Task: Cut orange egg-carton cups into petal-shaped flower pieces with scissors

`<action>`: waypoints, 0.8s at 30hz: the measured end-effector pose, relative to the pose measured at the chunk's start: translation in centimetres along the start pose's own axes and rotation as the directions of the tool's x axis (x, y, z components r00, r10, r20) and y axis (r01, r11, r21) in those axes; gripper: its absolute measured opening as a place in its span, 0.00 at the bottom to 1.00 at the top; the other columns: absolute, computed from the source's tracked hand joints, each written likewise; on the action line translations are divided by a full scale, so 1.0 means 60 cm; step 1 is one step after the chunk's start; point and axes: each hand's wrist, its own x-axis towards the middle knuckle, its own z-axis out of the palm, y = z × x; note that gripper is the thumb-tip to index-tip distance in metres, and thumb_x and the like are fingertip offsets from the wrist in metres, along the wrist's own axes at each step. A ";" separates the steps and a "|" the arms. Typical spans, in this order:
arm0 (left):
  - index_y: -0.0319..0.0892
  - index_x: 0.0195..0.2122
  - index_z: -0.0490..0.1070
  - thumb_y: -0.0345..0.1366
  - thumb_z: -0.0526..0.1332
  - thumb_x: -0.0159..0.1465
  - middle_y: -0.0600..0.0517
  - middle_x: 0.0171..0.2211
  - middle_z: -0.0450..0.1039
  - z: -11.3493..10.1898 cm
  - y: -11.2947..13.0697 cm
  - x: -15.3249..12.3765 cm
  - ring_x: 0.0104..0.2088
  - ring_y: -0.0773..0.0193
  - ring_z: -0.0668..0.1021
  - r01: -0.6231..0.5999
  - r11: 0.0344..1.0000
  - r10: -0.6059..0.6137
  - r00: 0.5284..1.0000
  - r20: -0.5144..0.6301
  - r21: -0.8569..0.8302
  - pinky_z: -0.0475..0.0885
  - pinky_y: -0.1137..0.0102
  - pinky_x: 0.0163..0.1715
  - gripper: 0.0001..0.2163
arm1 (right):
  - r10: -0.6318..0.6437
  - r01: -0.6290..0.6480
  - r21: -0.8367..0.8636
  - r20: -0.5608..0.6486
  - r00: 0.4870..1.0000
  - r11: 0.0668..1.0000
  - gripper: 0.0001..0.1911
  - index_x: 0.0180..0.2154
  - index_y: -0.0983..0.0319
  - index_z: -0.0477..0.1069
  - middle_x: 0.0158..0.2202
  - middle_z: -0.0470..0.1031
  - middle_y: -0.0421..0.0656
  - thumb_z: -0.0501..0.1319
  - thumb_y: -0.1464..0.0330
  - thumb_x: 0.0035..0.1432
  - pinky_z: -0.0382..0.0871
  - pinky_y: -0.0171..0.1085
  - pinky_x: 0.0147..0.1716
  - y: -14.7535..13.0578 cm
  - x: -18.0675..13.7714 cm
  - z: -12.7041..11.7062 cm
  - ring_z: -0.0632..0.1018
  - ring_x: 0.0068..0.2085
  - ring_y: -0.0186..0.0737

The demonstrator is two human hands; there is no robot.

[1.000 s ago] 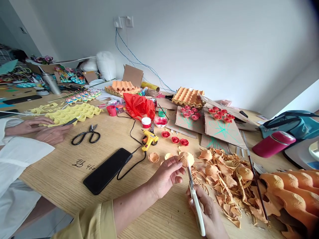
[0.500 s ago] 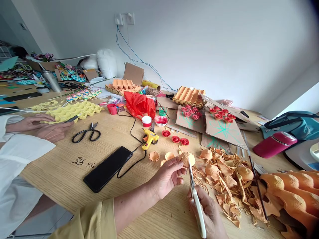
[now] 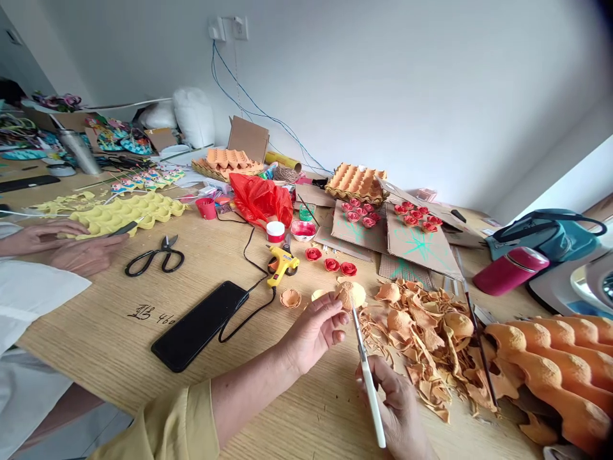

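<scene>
Wooden desk, yellow glue gun lying on it. Orange egg tray, bumps up, far right of glue gun. Heap of orange scraps between glue gun and egg tray. Black smartphone, left of glue gun and nearer. Right hand, nearer and right of glue gun, wrapped round white-handled scissors; blades reach orange cup, contact unclear. Left hand, nearer than glue gun, pinches orange cup, which sits right of glue gun. Three red flowers, just right of glue gun.
</scene>
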 end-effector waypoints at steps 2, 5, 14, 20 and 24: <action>0.40 0.36 0.73 0.36 0.74 0.52 0.55 0.31 0.71 -0.003 0.011 0.007 0.29 0.73 0.72 -0.076 0.996 0.077 0.997 -0.012 0.053 0.66 0.79 0.21 0.14 | 0.002 -0.002 -0.005 0.021 1.000 1.000 0.19 0.25 0.60 0.65 0.22 0.65 0.38 0.55 0.58 0.66 0.60 0.34 0.24 0.000 0.001 0.000 0.66 0.25 0.36; 0.40 0.38 0.72 0.38 0.72 0.53 0.54 0.33 0.71 -0.011 0.035 0.015 0.30 0.71 0.72 -0.203 0.959 0.208 0.978 -0.004 0.199 0.66 0.79 0.21 0.15 | 0.036 -0.038 0.041 0.040 0.999 0.998 0.17 0.26 0.60 0.66 0.24 0.68 0.39 0.57 0.58 0.65 0.63 0.34 0.27 0.003 0.002 -0.006 0.68 0.28 0.37; 0.41 0.33 0.68 0.35 0.61 0.64 0.54 0.31 0.69 -0.048 0.059 -0.052 0.29 0.68 0.71 -0.470 0.227 0.535 0.792 0.294 0.853 0.67 0.74 0.28 0.04 | 0.179 -0.103 0.329 -0.210 0.961 0.939 0.16 0.33 0.59 0.67 0.24 0.64 0.37 0.57 0.54 0.65 0.61 0.34 0.26 0.017 -0.003 -0.038 0.65 0.26 0.36; 0.42 0.34 0.73 0.31 0.59 0.67 0.52 0.33 0.74 -0.071 -0.010 -0.104 0.37 0.63 0.74 -0.571 -0.595 0.111 0.639 0.761 0.566 0.70 0.70 0.37 0.05 | 0.173 -0.087 0.328 -0.243 0.954 0.941 0.18 0.30 0.59 0.67 0.24 0.65 0.38 0.60 0.52 0.61 0.62 0.34 0.26 0.021 0.001 -0.030 0.65 0.26 0.36; 0.42 0.34 0.73 0.32 0.59 0.68 0.51 0.34 0.73 -0.080 -0.032 -0.101 0.36 0.63 0.73 -0.515 -0.726 0.002 0.661 0.751 0.456 0.71 0.69 0.35 0.06 | 0.176 -0.089 0.313 -0.261 0.949 0.946 0.18 0.30 0.59 0.68 0.24 0.66 0.38 0.61 0.52 0.59 0.63 0.34 0.26 0.028 0.002 -0.030 0.66 0.27 0.36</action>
